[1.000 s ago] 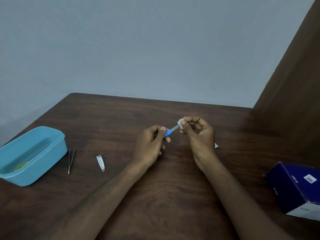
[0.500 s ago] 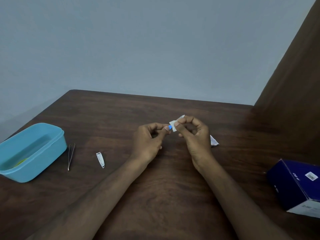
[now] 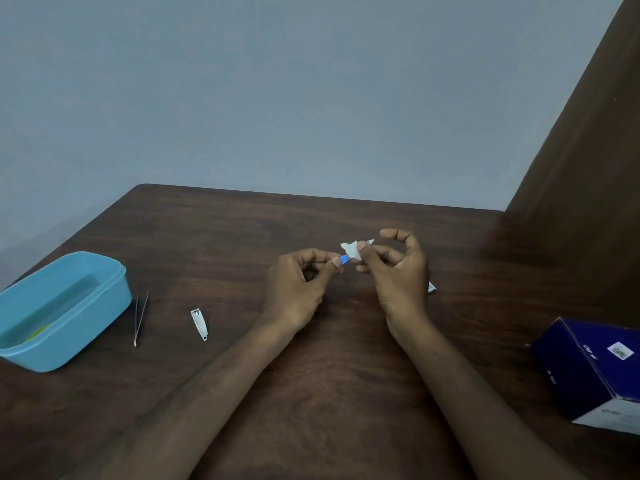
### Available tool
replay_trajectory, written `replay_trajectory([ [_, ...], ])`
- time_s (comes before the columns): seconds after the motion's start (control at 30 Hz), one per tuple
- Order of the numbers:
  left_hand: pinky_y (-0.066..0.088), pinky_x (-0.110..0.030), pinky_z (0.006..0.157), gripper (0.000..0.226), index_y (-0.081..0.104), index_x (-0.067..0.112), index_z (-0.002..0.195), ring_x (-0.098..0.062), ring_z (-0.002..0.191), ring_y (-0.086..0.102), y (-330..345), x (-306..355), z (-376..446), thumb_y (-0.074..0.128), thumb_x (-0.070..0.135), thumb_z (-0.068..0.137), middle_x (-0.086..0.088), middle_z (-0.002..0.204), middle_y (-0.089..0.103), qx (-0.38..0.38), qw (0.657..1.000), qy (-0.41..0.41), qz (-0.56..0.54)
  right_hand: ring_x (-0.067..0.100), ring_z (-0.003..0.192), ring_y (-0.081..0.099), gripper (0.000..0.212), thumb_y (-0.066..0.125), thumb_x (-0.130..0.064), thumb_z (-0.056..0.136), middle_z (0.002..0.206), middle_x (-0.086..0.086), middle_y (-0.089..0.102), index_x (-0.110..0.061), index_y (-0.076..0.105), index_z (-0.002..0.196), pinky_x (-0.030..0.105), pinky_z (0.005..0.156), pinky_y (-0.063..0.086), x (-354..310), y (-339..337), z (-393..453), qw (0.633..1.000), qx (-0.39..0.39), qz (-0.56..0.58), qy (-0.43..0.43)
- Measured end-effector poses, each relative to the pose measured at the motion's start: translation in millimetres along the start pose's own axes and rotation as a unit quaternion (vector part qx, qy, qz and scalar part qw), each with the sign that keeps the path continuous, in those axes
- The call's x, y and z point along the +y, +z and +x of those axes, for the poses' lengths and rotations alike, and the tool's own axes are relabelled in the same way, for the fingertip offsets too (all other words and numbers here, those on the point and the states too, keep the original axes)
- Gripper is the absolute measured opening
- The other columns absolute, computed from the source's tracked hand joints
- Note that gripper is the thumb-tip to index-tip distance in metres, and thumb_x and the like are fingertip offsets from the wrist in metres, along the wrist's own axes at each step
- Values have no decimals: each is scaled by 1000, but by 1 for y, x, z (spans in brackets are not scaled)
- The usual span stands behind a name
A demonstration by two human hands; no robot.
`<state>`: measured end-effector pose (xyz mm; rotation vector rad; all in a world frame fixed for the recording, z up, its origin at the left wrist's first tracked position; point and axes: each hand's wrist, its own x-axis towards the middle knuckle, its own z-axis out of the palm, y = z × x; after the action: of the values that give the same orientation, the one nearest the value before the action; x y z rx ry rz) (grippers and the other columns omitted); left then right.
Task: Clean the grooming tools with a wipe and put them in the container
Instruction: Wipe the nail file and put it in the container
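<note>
My left hand (image 3: 298, 289) pinches the blue handle of a small nail file (image 3: 344, 260) above the middle of the table. My right hand (image 3: 398, 271) pinches a white wipe (image 3: 351, 250) wrapped round the file's metal blade, whose tip pokes out past the thumb. The index finger of that hand is lifted clear. Metal tweezers (image 3: 140, 318) and a silver nail clipper (image 3: 199, 324) lie on the table to the left. The blue plastic container (image 3: 104, 306) stands at the far left edge, with something yellow-green lying in it.
A dark blue box (image 3: 588, 372) sits near the right edge of the brown wooden table (image 3: 329, 393). A torn white wrapper (image 3: 431, 287) lies behind my right wrist. A wooden panel rises at the right; a grey wall stands behind the table.
My right hand has slid the wipe along the blade toward the blue handle and back a little; the blade tip now shows again. My left hand stayed on the handle.
</note>
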<state>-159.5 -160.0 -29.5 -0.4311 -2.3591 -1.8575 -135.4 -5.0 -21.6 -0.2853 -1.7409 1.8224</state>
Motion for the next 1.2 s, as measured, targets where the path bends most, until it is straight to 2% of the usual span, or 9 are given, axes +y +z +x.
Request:
replay_trajectory([
  [0.17,59,-41,53,9,83,24,97,-17,58,66,0,1,0,76,28,100,7,84,81,9,1000,-5,-1,21,69,77,31,81,-14,94,80,8,80,-10,59,116,33,67,61,1,0,0,1000,-5,12,2],
  [0.3,57,-36,49,9,83,21,98,-22,52,67,1,1,-1,76,27,99,3,82,80,22,1000,5,8,20,69,75,36,82,-31,93,81,8,79,-17,62,119,35,63,60,3,1,-1,1000,-21,-15,-3],
  [0.43,51,-26,43,11,83,21,96,-10,43,62,2,1,-1,76,29,99,3,77,79,27,999,16,18,14,63,69,41,85,-17,90,76,10,77,-11,63,124,30,66,58,7,3,-3,995,-91,-12,42],
  [0.53,46,-20,41,8,82,21,96,-7,39,59,1,0,0,77,26,99,4,72,76,44,999,8,22,16,63,71,36,85,-11,89,78,12,79,-10,66,119,32,69,60,8,1,-2,995,-90,-8,47],
  [0.7,54,-26,45,6,83,23,95,-9,42,63,1,-2,1,77,25,98,7,72,75,58,998,-4,22,13,61,70,30,86,-11,89,78,10,79,-7,70,114,27,64,59,7,-2,1,997,-56,-16,42],
  [0.87,50,-22,44,8,83,23,95,-7,43,63,1,-1,0,77,28,98,7,74,77,38,999,25,30,12,64,66,18,84,-18,91,86,15,79,-4,78,103,27,64,57,7,-1,-1,989,-126,-3,81],
  [1.0,52,-24,44,8,83,23,93,-11,44,64,1,-2,3,76,23,99,8,72,75,57,998,9,21,13,65,65,9,82,-13,92,81,11,78,-4,80,96,25,64,57,8,-4,3,987,-126,7,103],
  [1.1,52,-25,44,11,81,22,91,-13,49,66,0,-3,4,75,21,100,5,77,77,70,998,-2,7,13,63,64,12,84,-12,90,78,9,77,-3,79,97,24,62,57,7,-6,4,986,-102,40,122],
  [1.2,50,-23,45,9,82,24,94,-6,46,62,1,-3,3,75,24,100,8,71,73,50,998,7,22,11,60,63,20,83,-11,89,79,9,77,-4,77,106,24,60,56,5,-5,5,985,-102,67,123],
])
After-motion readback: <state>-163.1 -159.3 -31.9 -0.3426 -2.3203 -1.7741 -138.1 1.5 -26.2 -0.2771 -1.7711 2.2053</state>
